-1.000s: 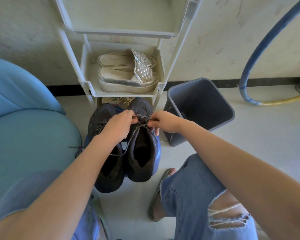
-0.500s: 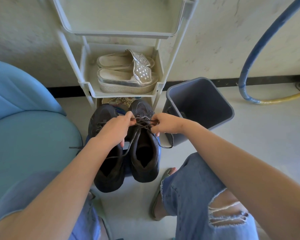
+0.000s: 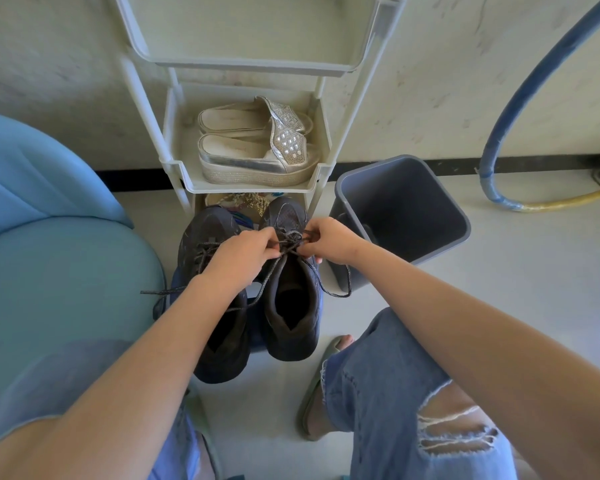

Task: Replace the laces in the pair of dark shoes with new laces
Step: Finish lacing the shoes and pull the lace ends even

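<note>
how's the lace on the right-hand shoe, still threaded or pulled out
Still threaded: the lace crosses the eyelets of the right-hand shoe, where the left hand and right hand pinch it.

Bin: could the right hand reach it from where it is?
Probably yes: the bin stands open-topped just right of the right hand, with nothing between them. That hand is busy pinching the lace, though.

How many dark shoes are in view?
2. The left dark shoe stands beside the blue seat; the right dark shoe stands nearer the grey bin, left hand and right hand pinching its lace. None seems hidden.
</note>
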`<state>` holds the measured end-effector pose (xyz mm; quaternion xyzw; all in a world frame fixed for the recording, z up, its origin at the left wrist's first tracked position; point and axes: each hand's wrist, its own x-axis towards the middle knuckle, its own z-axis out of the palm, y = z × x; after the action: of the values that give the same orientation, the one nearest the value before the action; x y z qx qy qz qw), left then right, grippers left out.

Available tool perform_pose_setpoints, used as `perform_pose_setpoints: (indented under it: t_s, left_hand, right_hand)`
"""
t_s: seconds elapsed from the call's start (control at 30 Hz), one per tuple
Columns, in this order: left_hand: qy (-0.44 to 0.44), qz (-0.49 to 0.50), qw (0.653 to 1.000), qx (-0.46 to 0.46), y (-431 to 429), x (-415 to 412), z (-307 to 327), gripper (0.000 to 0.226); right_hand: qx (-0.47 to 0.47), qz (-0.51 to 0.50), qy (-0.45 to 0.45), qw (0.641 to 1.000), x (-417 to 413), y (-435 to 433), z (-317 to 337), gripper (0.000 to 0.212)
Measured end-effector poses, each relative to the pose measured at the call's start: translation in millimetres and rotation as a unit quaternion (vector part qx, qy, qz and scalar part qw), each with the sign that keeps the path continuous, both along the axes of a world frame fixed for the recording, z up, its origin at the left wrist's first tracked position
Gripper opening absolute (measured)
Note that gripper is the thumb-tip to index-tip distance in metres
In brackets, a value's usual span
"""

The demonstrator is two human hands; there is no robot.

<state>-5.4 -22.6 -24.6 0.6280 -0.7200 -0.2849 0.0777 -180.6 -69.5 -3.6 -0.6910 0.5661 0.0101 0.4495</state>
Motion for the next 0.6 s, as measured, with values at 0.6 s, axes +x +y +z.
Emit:
perform_pose_setpoints:
  t_s: [0.6]
  left_hand:
    - [0.007, 0.04, 0.999, 0.009, 1.8, -3.0, -3.6, 0.017]
  right_hand:
    - [0.008, 0.042, 0.081, 0.996, 5.5, -0.9, -5.5, 0.023]
